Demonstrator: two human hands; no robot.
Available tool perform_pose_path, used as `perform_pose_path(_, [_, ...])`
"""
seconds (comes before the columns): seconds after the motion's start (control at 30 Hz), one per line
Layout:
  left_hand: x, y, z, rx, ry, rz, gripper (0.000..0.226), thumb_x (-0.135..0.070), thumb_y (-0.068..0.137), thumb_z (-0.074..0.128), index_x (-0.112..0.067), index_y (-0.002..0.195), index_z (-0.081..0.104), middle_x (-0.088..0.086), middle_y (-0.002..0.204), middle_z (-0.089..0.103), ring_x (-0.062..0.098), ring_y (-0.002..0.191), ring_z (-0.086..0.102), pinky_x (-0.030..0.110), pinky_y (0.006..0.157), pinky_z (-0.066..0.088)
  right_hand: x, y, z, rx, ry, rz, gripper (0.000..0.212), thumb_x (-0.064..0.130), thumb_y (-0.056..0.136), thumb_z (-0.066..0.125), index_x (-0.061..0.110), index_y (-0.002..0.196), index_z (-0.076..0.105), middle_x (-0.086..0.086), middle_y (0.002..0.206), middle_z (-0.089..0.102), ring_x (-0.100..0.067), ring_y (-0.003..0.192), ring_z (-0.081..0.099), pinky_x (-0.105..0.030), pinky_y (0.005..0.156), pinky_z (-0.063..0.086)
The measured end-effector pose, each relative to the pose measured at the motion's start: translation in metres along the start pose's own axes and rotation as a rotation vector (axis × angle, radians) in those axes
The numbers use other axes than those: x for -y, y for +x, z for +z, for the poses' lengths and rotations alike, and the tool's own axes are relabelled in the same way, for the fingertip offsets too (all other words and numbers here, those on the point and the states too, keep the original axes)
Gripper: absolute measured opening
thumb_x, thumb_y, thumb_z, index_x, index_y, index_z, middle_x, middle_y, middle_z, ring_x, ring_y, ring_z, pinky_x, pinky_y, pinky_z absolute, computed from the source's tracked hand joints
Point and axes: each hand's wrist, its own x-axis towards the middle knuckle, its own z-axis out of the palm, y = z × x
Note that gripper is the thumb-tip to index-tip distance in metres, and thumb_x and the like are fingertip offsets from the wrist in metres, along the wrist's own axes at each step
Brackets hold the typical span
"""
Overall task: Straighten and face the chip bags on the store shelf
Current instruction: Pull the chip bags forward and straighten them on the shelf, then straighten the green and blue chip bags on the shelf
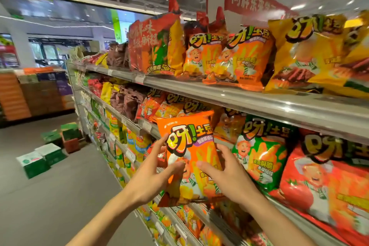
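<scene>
An orange chip bag [189, 146] with a cartoon chef stands upright, face out, at the front of the second shelf [279, 201]. My left hand [153, 171] grips its left edge, thumb on the front. My right hand [229, 173] holds its right side, thumb pressed on the front. Beside it to the right stand a green bag [261, 152] and a red tomato bag [327, 181]. On the top shelf [249, 96], orange bags [225, 56] and yellow bags [307, 54] lean at angles.
A large red multipack [153, 46] stands on the top shelf to the left. Brown bags [127, 100] fill the second shelf further down. Green and white cartons [42, 158] lie on the aisle floor at left. A stacked box display [40, 90] stands beyond.
</scene>
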Motion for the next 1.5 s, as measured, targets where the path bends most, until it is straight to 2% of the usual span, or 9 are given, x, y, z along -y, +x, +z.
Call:
perform_pose_path(0.23, [0.027, 0.068, -0.008, 0.094, 0.011, 0.116, 0.076, -0.062, 0.084, 0.067, -0.068, 0.143, 0.02, -0.043, 0.136, 0.032, 0.0, 0.127, 0.052, 0.038, 0.106, 0.047, 0.005, 0.036, 0.008, -0.063, -0.121, 0.079, 0.077, 0.056, 0.083, 0.07, 0.038, 0.144, 0.027, 0.019, 0.124, 0.051, 0.007, 0.096, 0.051, -0.021, 0.087, 0.044])
perform_pose_path(0.43, [0.057, 0.153, -0.009, 0.221, -0.021, 0.249, 0.073, -0.036, 0.095, 0.067, -0.063, 0.146, 0.021, -0.034, 0.148, 0.032, -0.013, 0.136, 0.033, 0.04, 0.11, 0.043, 0.014, 0.077, 0.024, -0.254, -0.286, 0.156, 0.093, 0.057, 0.085, 0.066, 0.042, 0.151, 0.002, 0.021, 0.112, 0.051, -0.016, 0.109, 0.064, -0.042, 0.096, 0.052])
perform_pose_path(0.6, [0.066, 0.211, 0.008, 0.233, 0.033, 0.385, 0.065, -0.041, 0.096, 0.063, -0.052, 0.149, 0.027, -0.012, 0.15, 0.039, -0.004, 0.128, 0.044, 0.027, 0.108, 0.042, 0.025, 0.11, 0.029, -0.43, -0.496, 0.279, 0.096, 0.059, 0.089, 0.059, 0.023, 0.155, -0.001, -0.007, 0.125, 0.064, -0.029, 0.11, 0.063, -0.041, 0.091, 0.053])
perform_pose_path(0.77, [0.062, 0.235, 0.041, 0.189, 0.144, 0.464, 0.063, -0.045, 0.098, 0.056, -0.021, 0.152, 0.035, -0.007, 0.137, 0.04, 0.007, 0.126, 0.04, 0.019, 0.098, 0.029, 0.028, 0.122, 0.027, -0.588, -0.701, 0.366, 0.076, 0.052, 0.093, 0.057, 0.012, 0.147, 0.021, -0.016, 0.137, 0.052, -0.038, 0.122, 0.053, -0.043, 0.097, 0.048])
perform_pose_path(0.9, [0.072, 0.24, 0.062, 0.241, 0.347, 0.609, 0.056, -0.053, 0.101, 0.039, -0.017, 0.143, 0.049, 0.012, 0.132, 0.052, 0.03, 0.121, 0.052, 0.036, 0.1, 0.044, 0.021, 0.117, 0.032, -0.55, -1.105, 0.29, 0.067, 0.04, 0.096, 0.057, 0.015, 0.152, 0.027, -0.019, 0.152, 0.03, -0.039, 0.131, 0.044, -0.044, 0.103, 0.043])
perform_pose_path(1.03, [0.081, 0.241, 0.063, 0.126, 0.492, 0.751, 0.051, -0.049, 0.103, 0.032, -0.018, 0.136, 0.055, 0.015, 0.124, 0.059, 0.033, 0.109, 0.056, 0.042, 0.085, 0.052, 0.001, 0.115, 0.028, -0.537, -1.44, 0.111, 0.049, 0.041, 0.093, 0.056, 0.011, 0.131, 0.06, -0.016, 0.133, 0.059, -0.035, 0.124, 0.053, -0.048, 0.099, 0.046])
perform_pose_path(1.13, [0.084, 0.239, 0.062, 0.086, 0.56, 0.773, 0.049, -0.045, 0.104, 0.032, -0.019, 0.138, 0.054, 0.016, 0.121, 0.06, 0.034, 0.106, 0.057, 0.042, 0.082, 0.051, -0.009, 0.112, 0.027, -0.477, -1.467, 0.101, 0.055, 0.044, 0.1, 0.031, 0.013, 0.141, 0.05, -0.01, 0.141, 0.055, -0.032, 0.135, 0.044, -0.052, 0.111, 0.034])
perform_pose_path(1.33, [0.076, 0.229, 0.059, 0.071, 0.467, 0.742, 0.045, -0.042, 0.104, 0.037, -0.016, 0.138, 0.051, 0.021, 0.13, 0.05, 0.036, 0.115, 0.053, 0.044, 0.091, 0.048, -0.009, 0.101, 0.02, -0.474, -1.374, 0.057, 0.064, 0.053, 0.102, 0.02, 0.018, 0.155, 0.029, -0.006, 0.159, 0.032, -0.027, 0.15, 0.02, -0.051, 0.121, 0.016])
perform_pose_path(1.5, [0.049, 0.202, 0.07, 0.081, 0.292, 0.714, 0.055, -0.045, 0.1, 0.041, -0.017, 0.148, 0.04, 0.019, 0.148, 0.04, 0.034, 0.137, 0.04, 0.048, 0.105, 0.044, 0.002, 0.06, -0.005, -0.606, -1.308, 0.01, 0.063, 0.054, 0.102, 0.029, 0.018, 0.154, 0.026, -0.007, 0.153, 0.038, -0.025, 0.142, 0.032, -0.046, 0.119, 0.021])
